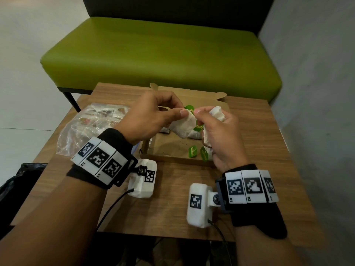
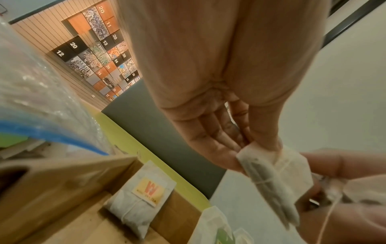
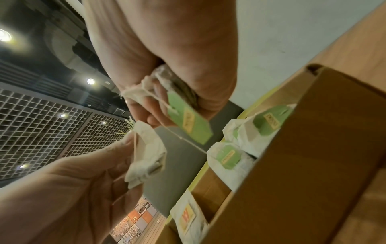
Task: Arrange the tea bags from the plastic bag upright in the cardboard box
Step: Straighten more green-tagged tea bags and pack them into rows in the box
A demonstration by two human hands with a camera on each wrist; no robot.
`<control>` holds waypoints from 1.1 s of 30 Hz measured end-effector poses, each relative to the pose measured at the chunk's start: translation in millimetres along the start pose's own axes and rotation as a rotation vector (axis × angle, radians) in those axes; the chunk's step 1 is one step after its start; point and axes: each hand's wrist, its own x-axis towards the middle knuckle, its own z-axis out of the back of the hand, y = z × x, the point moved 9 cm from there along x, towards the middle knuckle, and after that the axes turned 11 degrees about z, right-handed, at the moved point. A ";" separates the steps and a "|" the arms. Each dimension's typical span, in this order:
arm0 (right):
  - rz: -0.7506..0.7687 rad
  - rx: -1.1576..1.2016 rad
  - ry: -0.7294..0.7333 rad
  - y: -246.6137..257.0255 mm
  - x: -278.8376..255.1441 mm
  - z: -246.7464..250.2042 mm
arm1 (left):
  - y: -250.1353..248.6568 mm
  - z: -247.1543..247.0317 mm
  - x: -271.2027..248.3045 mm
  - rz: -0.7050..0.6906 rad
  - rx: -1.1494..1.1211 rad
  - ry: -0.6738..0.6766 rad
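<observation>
right now both hands work together above the open cardboard box [image 1: 172,156], which sits on the wooden table [image 1: 259,131]. the left hand [image 1: 148,120] pinches the top corner of a white tea bag [image 1: 184,125] between thumb and fingers, and that bag hangs down over the box. the right hand [image 1: 221,135] is curled around a bunch of further tea bags [image 1: 217,113], with green tags [image 1: 193,151] dangling on strings below it. the two hands nearly touch at the fingertips.

in the right wrist view a string runs taut from the held green tag [image 3: 189,122] toward the bags already in the box [image 3: 229,158], so the likeliest trouble seems to be tangled strings: pulling one bag free could drag or topple the ones standing along the far wall. the thin paper could also tear if the hands tug apart too hard, and dark specks on the box floor suggest some leaf has already spilled. the plastic bag [image 1: 92,127] lies to the left of the box with more bags inside, so much of the task looks left to do.
</observation>
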 end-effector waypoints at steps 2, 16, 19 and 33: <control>-0.009 -0.004 0.009 -1.1 -0.2 -1.4 | 1.2 -0.1 0.9 0.000 0.004 -0.025; 0.041 -0.063 0.118 -0.8 -2.9 -10.1 | 1.6 3.5 -2.3 0.024 -0.042 -0.111; 0.040 -0.108 0.095 -3.5 -2.9 -8.8 | 2.5 4.1 -1.7 0.027 -0.067 -0.110; -0.004 0.071 0.099 -3.2 -3.1 -6.3 | 2.3 -26.4 -3.9 0.100 -0.233 0.223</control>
